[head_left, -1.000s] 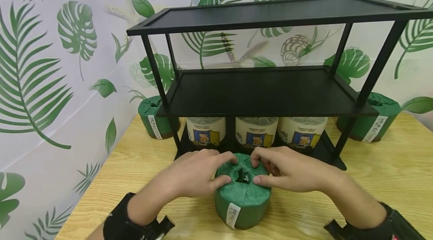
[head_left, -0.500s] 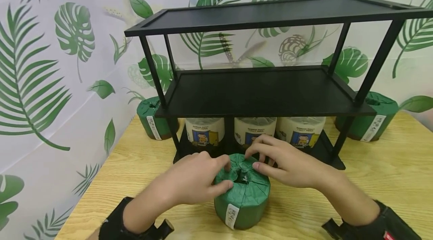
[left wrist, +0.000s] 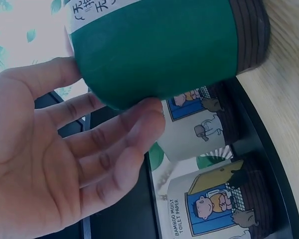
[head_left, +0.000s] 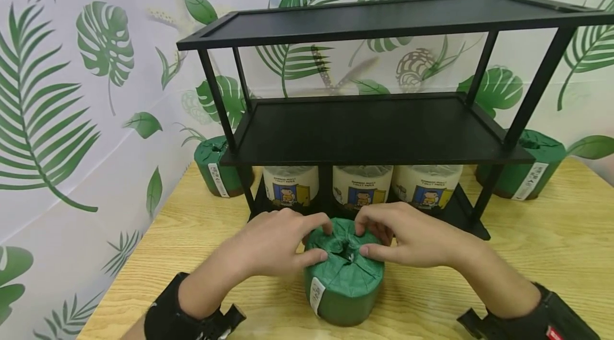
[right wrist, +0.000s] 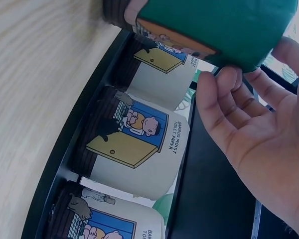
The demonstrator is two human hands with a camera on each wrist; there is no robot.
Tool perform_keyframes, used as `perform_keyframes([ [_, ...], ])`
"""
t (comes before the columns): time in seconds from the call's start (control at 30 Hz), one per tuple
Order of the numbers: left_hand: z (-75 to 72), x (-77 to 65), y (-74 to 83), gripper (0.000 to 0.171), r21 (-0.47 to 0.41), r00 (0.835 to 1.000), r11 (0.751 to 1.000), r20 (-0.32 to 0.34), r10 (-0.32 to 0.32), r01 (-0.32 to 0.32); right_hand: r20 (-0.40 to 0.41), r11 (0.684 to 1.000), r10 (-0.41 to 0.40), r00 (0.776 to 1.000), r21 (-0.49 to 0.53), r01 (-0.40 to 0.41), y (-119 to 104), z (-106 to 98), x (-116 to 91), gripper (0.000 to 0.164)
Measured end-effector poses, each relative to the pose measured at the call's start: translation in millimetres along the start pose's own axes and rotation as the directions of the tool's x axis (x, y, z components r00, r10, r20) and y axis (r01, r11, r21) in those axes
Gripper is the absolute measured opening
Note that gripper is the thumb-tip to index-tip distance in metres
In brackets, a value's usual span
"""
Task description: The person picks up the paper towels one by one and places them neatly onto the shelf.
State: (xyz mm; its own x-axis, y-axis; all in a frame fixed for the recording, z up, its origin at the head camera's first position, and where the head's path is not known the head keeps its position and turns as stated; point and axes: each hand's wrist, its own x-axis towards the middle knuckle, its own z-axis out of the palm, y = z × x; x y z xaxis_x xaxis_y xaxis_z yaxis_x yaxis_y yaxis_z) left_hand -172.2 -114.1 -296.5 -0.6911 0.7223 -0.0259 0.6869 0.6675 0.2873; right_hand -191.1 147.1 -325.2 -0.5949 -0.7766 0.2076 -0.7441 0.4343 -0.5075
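Your left hand (head_left: 280, 241) and right hand (head_left: 412, 233) arch, backs up, over opposite sides of the green-wrapped toilet paper roll (head_left: 346, 300), bent fingers and thumbs grasping its top edge. Your forearms (head_left: 499, 281) slant inward. The roll stands on the bench (head_left: 268, 308) before the black three-tier shelf (head_left: 374, 129).
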Motion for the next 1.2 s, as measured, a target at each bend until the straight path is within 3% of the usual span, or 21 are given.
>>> perform_keyframes([
  [0.27,-0.6,0.3,-2.9,0.031,-0.014,1.000,1.000,0.020,0.019,-0.018,0.023,1.000,-0.010,1.000,0.025,0.009,0.2,-2.4,-0.5,0.012],
  [0.67,6.5,3.7,2.5,0.034,0.048,0.999,0.999,-0.040,-0.009,0.011,0.008,1.000,-0.022,1.000,0.003,0.022,-0.9,0.1,1.1,0.011],
  [0.97,-5.0,-8.8,11.5,0.033,0.070,0.995,0.995,-0.073,-0.072,0.077,-0.132,0.996,-0.048,0.990,-0.086,0.037,2.6,-1.6,0.5,0.014],
  [1.2,0.5,-12.1,27.4,0.023,0.032,0.999,0.999,-0.042,0.004,-0.003,-0.107,0.996,-0.050,0.993,-0.080,0.041,7.4,3.8,2.3,0.019],
])
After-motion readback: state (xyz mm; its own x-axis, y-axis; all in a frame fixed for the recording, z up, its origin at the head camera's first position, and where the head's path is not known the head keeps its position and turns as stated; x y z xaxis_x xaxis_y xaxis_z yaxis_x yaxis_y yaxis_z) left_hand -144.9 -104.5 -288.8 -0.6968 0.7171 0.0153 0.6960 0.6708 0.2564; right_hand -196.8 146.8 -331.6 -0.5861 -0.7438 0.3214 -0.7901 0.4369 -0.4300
